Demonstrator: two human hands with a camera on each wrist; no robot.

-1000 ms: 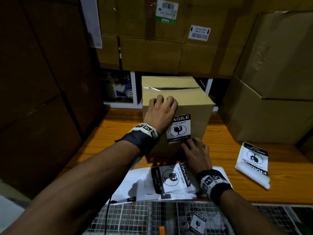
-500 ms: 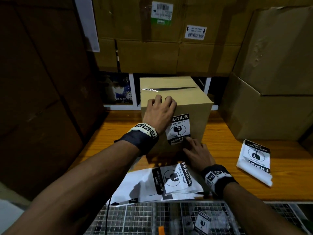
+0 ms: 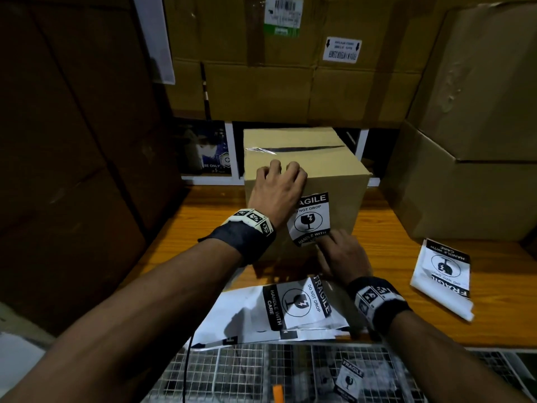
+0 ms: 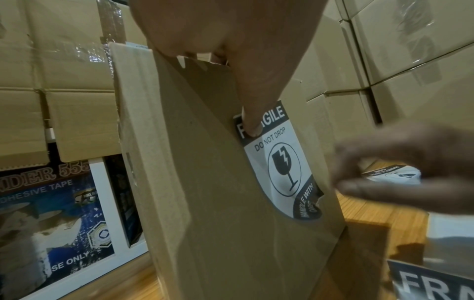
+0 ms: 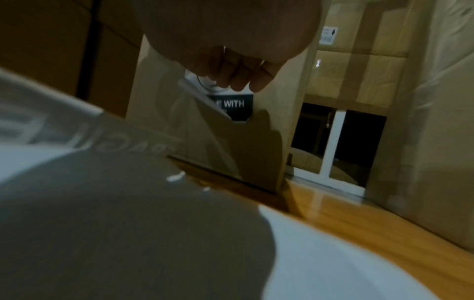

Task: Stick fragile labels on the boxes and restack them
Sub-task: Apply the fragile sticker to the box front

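Note:
A small taped cardboard box (image 3: 334,170) stands on the wooden table (image 3: 499,280) with a black-and-white fragile label (image 3: 312,219) on its front face. My left hand (image 3: 279,190) grips the box's top front edge, fingers hooked over the top. The left wrist view shows its thumb (image 4: 252,125) pressing the label (image 4: 279,168) at the word FRAGILE. My right hand (image 3: 340,254) presses its fingertips (image 5: 238,83) on the label's lower part (image 5: 236,105). The label's bottom right corner looks ragged in the left wrist view.
Loose label sheets (image 3: 293,303) lie on the table in front of the box, and another stack (image 3: 441,274) lies at the right. Large cartons wall in the left (image 3: 72,170), back (image 3: 261,82) and right (image 3: 465,184). A wire-mesh basket (image 3: 247,373) sits below the table's near edge.
My right hand's fingers have shifted slightly along the lower edge of the label. My left hand has stayed on the box's top edge.

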